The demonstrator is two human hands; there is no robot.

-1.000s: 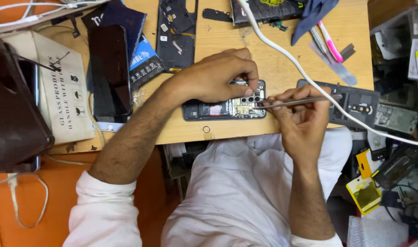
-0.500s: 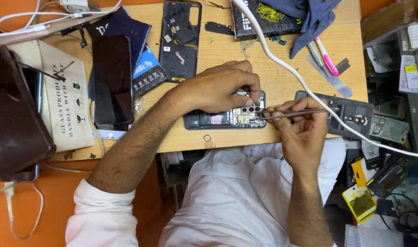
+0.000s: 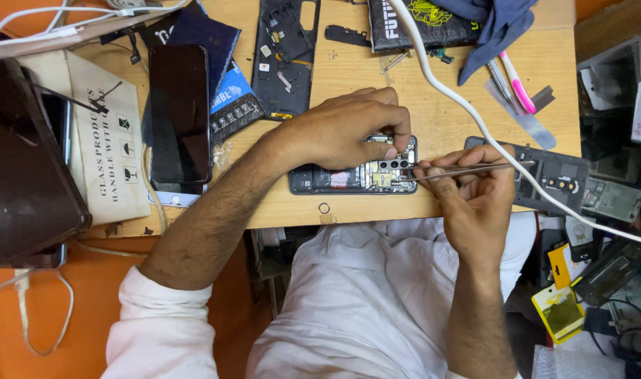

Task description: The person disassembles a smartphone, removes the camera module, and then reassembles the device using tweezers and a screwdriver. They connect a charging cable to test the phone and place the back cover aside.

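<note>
Opened phone point(image 3: 348, 175): bench point(image 3: 348, 91) centre, near edge | left hand point(image 3: 345, 130): fingers pressed flat on it | right hand point(image 3: 475, 196), 3 o'clock: fingers pinching tweezers point(image 3: 468, 170), tip at camera module | risk: slipped tip could scratch the board.

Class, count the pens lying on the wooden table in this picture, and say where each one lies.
2: a pink pen and a grey pen lie side by side at the table's far right, below the blue cloth, which may hide others.
</note>
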